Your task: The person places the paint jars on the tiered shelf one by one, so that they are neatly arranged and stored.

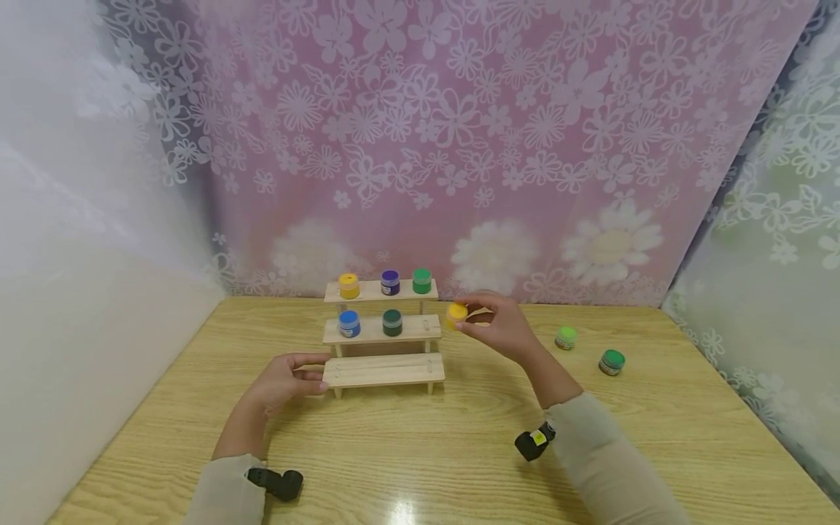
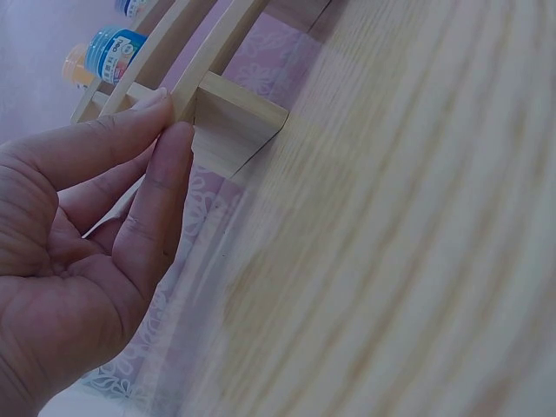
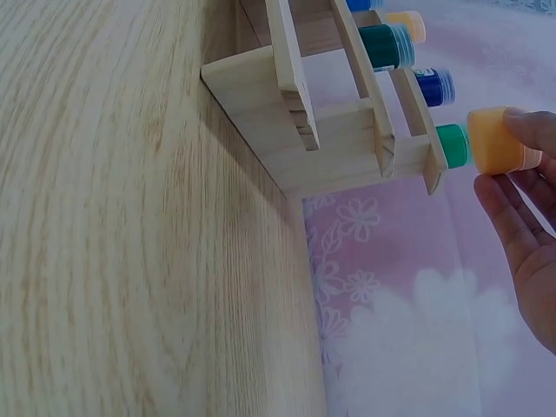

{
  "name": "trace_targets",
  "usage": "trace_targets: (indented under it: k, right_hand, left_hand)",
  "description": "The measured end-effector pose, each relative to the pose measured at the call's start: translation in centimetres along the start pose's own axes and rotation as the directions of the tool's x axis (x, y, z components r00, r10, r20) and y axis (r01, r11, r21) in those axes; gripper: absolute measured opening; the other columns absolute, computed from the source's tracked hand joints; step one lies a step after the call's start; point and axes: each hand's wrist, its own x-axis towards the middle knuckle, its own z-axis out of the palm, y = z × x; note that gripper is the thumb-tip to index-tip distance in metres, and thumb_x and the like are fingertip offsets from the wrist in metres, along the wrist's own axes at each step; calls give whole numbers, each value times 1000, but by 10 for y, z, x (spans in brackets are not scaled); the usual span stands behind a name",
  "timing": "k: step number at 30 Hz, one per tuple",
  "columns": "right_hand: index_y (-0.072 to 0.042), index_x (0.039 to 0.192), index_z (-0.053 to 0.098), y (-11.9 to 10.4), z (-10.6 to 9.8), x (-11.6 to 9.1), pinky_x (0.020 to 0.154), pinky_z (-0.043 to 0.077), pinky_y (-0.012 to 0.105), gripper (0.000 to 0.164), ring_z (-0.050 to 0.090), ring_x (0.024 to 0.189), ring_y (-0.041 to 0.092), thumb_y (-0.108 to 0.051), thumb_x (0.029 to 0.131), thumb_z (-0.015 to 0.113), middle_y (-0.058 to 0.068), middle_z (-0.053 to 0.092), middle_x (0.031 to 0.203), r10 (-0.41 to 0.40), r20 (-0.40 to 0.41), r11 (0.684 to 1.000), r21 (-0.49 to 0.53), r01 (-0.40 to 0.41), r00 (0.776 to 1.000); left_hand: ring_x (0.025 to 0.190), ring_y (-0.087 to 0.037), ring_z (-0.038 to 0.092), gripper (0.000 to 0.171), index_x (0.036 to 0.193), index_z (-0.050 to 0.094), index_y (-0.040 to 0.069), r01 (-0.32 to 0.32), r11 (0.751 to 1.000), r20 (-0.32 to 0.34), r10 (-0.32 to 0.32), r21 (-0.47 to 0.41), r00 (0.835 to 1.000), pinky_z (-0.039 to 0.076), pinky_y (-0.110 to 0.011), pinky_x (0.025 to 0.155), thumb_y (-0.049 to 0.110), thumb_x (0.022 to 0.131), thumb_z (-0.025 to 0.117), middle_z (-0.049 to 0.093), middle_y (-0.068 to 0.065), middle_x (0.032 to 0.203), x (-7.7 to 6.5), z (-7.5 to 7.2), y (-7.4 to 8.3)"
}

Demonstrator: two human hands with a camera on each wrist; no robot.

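Forearms (image 1: 243, 432) in pale sleeves (image 1: 226, 488) lie on the near side of the wooden rack (image 1: 383, 370) in the head view; the left hand (image 1: 282, 380) pinches the left end of its lowest shelf; the right hand (image 1: 502, 328), its forearm slanting inward, grasps a yellow jar (image 1: 456, 316) just right of the rack's middle shelf; on the rack's top shelf stand an orange jar (image 1: 349, 286), a purple jar (image 1: 390, 283) and a bright-green jar (image 1: 422, 281); its middle shelf bears a blue jar (image 1: 349, 324) and a dark-green jar (image 1: 391, 323); a lime jar (image 1: 566, 338) and a deep-green jar (image 1: 612, 362) stand on the table (image 1: 459, 452), well to the rack's right.

Left wrist view: thumb and forefinger close on the rack's shelf end, other fingers bent behind.

Right wrist view: thumb and fingertips press opposite sides of the yellow jar; it is held clear of the table, beside the rack; the frame edge cuts off part of the hand.
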Motion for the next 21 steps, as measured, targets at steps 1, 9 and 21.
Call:
trace_targets:
  k: [1,9,21]
  right_hand:
    - [10,121,62,0,1,1,82,55,28,38,63,97,37,3,86,72,22,62,114,1,2,1000,3,-1,1000]
    - [7,123,63,20,12,12,87,53,46,39,61,102,37,0,86,73,20,60,118,12,21,1000,28,-13,1000]
    - [-2,123,66,41,29,27,86,55,35,39,61,102,27,-4,85,75,11,61,116,79,43,997,1,-79,996]
  left_hand:
    - [93,-20,63,59,134,56,-4,0,1000,0,0,0,1000,56,-29,75,-2,80,78,65,-14,111,0,0,0]
    - [93,-20,63,59,134,56,-5,-3,1000,3,3,-3,1000,56,-29,75,-3,79,78,65,-15,111,0,0,0]
    - [93,-20,64,59,134,56,-5,3,1000,2,-3,-4,1000,57,-30,76,-4,79,78,66,-15,111,0,0,0]
